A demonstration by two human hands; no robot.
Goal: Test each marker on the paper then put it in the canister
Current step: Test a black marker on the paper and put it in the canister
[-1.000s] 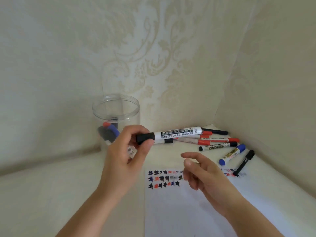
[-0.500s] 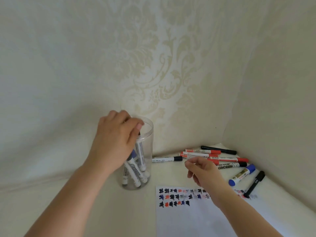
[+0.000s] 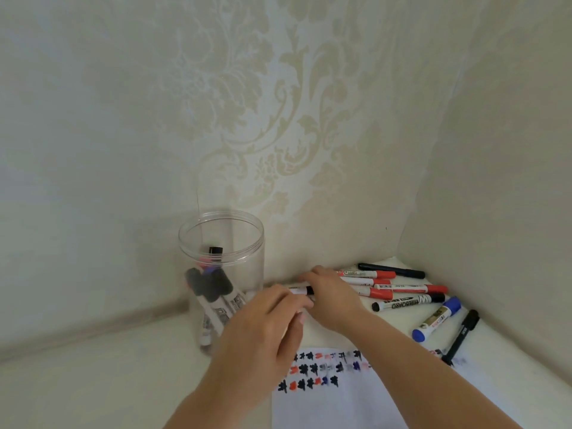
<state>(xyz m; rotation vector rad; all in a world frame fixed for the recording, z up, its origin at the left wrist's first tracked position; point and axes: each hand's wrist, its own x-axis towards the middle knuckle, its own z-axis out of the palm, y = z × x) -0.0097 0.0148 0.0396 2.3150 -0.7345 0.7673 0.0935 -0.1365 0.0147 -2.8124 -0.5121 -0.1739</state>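
We see only a short stretch of the white-barrelled, black-capped marker lying by the wall; the right hand covers its cap end and the left hand covers its other end. We cannot tell whether the fingers of either hand close on it: the left hand is motion-blurred. The left forearm hides the lower right wall of the clear plastic canister. The black and blue markers inside it overlap, so we cannot count them. The white paper sheet is cut off by the bottom edge, and the arms hide part of its test marks. Lettering on the red-capped markers is too small to read.
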